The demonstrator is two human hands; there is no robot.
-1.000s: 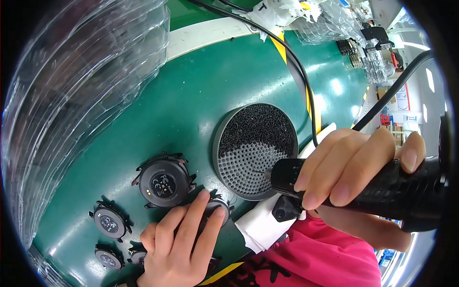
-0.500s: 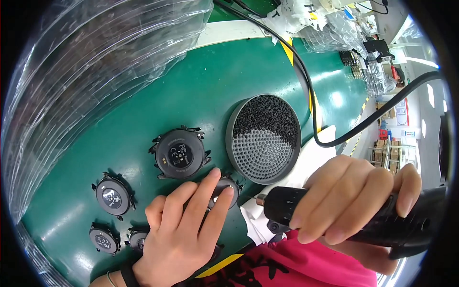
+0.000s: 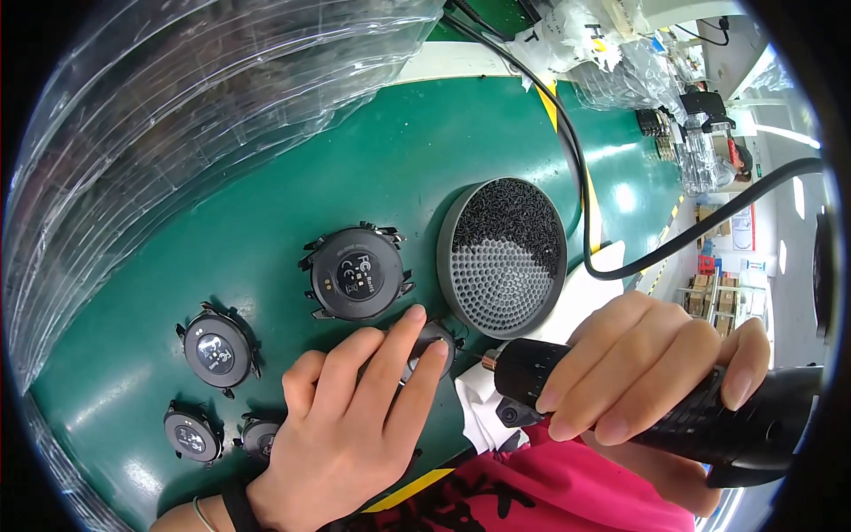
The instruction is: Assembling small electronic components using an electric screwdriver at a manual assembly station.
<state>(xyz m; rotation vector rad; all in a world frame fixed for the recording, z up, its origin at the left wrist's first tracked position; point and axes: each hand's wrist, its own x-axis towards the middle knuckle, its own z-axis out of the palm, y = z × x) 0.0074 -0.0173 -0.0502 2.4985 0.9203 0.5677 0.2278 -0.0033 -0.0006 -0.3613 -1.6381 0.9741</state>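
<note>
the right hand (image 3: 638, 372) is wrapped round a black power screwdriver (image 3: 530, 371), its tip pointing at a round watch body (image 3: 432, 332). the left hand (image 3: 350, 426) lies over that body, fingers apart, fingertips touching it — whether it grips, one cannot tell. beyond, another watch body (image 3: 356, 277) lies on the green bench (image 3: 266, 204), beside a grey dish (image 3: 501, 293) partly covered with black screws (image 3: 510, 213).

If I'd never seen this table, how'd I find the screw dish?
Find the green table, then the biggest-looking watch case. Right of it sits the screw dish: round, grey and, unlike the watch cases, open, with holes and black screws.
</note>
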